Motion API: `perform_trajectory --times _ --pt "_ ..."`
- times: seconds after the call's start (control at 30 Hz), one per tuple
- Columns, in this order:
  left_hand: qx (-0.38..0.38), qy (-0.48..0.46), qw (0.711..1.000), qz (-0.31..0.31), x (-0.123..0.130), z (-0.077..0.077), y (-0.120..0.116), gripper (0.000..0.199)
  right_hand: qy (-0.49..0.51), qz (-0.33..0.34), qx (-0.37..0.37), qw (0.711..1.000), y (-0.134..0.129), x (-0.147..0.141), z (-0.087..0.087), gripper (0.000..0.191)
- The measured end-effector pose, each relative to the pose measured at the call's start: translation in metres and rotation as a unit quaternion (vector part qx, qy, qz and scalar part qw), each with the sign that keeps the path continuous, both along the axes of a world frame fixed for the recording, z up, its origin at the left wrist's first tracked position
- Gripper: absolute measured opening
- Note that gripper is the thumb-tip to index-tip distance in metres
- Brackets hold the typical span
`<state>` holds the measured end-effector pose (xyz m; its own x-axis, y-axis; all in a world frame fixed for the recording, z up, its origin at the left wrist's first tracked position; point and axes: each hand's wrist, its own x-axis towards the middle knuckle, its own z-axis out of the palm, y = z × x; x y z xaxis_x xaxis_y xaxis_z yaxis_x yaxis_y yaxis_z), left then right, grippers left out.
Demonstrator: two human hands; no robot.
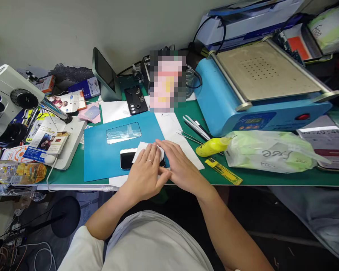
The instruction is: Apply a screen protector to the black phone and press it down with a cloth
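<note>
A phone (126, 161) with a dark screen and pale frame lies on a blue mat (98, 150) near the front edge of the bench. On top of it is a white wipe (141, 147), partly covered. My left hand (144, 169) rests with fingers stretched flat over the wipe, pressing it against the screen; a ring is on one finger. My right hand (180, 165) curls around the phone's right end, fingertips at the far edge and thumb at the near side, close to my left thumb. A clear screen-shaped sheet (123, 133) lies farther back on the mat.
A blue heating plate machine (220, 101) stands right, with tweezers (196, 130), a yellow bottle (213, 146), a yellow blade case (223, 171) and a wrapped pack (271, 152) before it. A microscope (19, 94) stands left. Behind are a dark phone back (136, 100) and a display stand (106, 75).
</note>
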<state>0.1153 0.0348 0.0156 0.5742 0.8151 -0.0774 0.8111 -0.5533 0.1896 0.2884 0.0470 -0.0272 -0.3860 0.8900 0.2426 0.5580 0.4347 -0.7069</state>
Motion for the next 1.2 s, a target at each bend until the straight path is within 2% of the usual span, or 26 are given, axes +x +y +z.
perform_trajectory --times 0.1,0.2,0.33,0.43,0.57,0.67,0.87,1.03,1.1,1.2 --pt "0.015 -0.005 1.000 -0.003 0.000 -0.005 -0.006 0.074 -0.007 -0.007 -0.003 1.000 0.000 0.000 -0.001 0.071" --pt "0.019 0.007 1.000 0.001 -0.025 -0.003 -0.014 0.071 -0.022 -0.013 -0.010 1.000 0.000 0.000 0.002 0.078" --pt "0.033 0.042 0.997 0.061 -0.066 0.001 -0.028 0.069 -0.033 -0.021 -0.034 0.999 -0.001 0.000 0.007 0.081" --pt "0.032 0.052 0.992 0.106 -0.078 0.003 -0.035 0.071 -0.030 -0.032 -0.056 0.997 -0.002 0.000 0.009 0.079" --pt "0.021 0.045 0.991 0.125 -0.064 0.002 -0.024 0.074 -0.026 -0.045 -0.052 0.997 -0.002 -0.001 0.006 0.081" --pt "0.009 0.042 0.992 0.119 -0.045 0.001 -0.008 0.084 -0.018 -0.047 -0.042 0.998 -0.003 0.000 0.005 0.080" --pt "0.001 0.028 0.999 0.032 -0.006 -0.004 0.003 0.115 0.056 -0.034 -0.051 0.997 -0.003 0.007 0.007 0.059" --pt "0.012 0.014 1.000 -0.024 0.014 -0.006 0.003 0.107 0.070 -0.071 -0.042 0.994 -0.002 0.007 0.004 0.053" --pt "0.023 0.017 0.999 -0.032 0.013 -0.006 -0.002 0.101 0.061 -0.076 -0.040 0.994 -0.002 0.006 0.003 0.053" --pt "0.042 0.032 0.998 -0.035 -0.002 -0.006 -0.018 0.095 0.043 -0.063 -0.027 0.997 -0.003 0.005 0.003 0.055"
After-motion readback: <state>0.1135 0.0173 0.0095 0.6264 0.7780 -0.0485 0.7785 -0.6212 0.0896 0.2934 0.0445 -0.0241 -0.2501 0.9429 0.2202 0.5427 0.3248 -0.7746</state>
